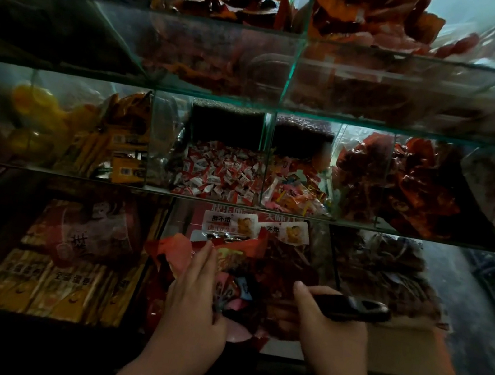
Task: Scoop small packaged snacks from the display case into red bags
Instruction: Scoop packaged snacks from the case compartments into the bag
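Partway there, I'd say: the red bag (178,252) at lower centre already has some wrapped snacks (239,287) inside. The left hand (194,302) has its fingers pinching the bag's rim open, and the right hand (330,332) has its fingers wrapped round a dark scoop (357,308) just right of it. Loads left in the display case (236,205).

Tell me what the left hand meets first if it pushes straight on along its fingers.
The red bag: the left hand has its fingertips on the bag's raised edge. Past it, probably the white-labelled packs; depth unclear.

Bare left grip (191,304), bare right grip (329,335)
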Tool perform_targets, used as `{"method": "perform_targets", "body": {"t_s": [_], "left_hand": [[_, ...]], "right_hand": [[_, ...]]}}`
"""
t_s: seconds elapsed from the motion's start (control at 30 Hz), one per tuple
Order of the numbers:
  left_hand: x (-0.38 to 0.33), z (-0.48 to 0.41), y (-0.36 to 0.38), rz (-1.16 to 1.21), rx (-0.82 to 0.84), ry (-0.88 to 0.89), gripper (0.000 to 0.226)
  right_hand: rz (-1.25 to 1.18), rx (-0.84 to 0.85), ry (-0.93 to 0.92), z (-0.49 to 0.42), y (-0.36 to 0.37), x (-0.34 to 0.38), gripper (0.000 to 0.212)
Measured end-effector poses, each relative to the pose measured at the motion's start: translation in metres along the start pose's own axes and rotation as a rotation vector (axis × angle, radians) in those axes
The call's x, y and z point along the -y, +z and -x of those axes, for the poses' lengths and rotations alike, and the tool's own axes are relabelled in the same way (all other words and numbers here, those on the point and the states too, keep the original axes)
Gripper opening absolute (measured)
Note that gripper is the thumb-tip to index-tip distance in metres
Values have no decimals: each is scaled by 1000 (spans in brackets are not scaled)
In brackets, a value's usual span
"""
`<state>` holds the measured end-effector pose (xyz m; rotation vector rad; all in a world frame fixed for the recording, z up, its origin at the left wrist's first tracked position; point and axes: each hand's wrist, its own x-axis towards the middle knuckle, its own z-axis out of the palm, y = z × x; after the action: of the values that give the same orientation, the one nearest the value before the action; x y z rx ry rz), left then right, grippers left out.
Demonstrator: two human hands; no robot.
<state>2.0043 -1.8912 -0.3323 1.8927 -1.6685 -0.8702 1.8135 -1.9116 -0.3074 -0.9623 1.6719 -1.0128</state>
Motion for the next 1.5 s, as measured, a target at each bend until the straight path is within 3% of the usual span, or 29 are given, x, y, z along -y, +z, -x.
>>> {"method": "perform_targets", "body": {"t_s": [0.27, 0.4, 0.6, 0.8, 0.9, 0.97, 1.13, 1.33, 1.43, 1.5], "left_hand": [[-17, -2, 4, -107, -92, 216, 88], [-20, -14, 7, -125, -78, 131, 77], [-31, -40, 8, -199, 57, -30, 84], [-21, -33, 15, -235, -46, 31, 64], [-21, -24, 19, -182, -120, 96, 55], [-27, -22, 18, -146, -148, 141, 52], [-49, -31, 7, -128, -166, 266, 53], [-92, -88, -4, -145, -177, 456, 52], [-109, -128, -4, -148, -115, 478, 51], [-117, -147, -3, -115, -98, 456, 53]], "right_hand": [[-204, 15, 82, 15, -38, 26, 16], [-241, -12, 53, 21, -43, 33, 15], [-314, 11, 66, 32, -42, 46, 17], [-346, 157, 105, 52, -46, 67, 24], [-307, 348, 222, 64, -36, 87, 35], [-276, 424, 200, 69, -35, 92, 38], [-189, 381, 179, 66, -43, 101, 43], [-456, 104, 192, 42, -56, 129, 35], [-488, 186, 95, 23, -52, 132, 25], [-366, 108, 29, 6, -45, 130, 27]]}}
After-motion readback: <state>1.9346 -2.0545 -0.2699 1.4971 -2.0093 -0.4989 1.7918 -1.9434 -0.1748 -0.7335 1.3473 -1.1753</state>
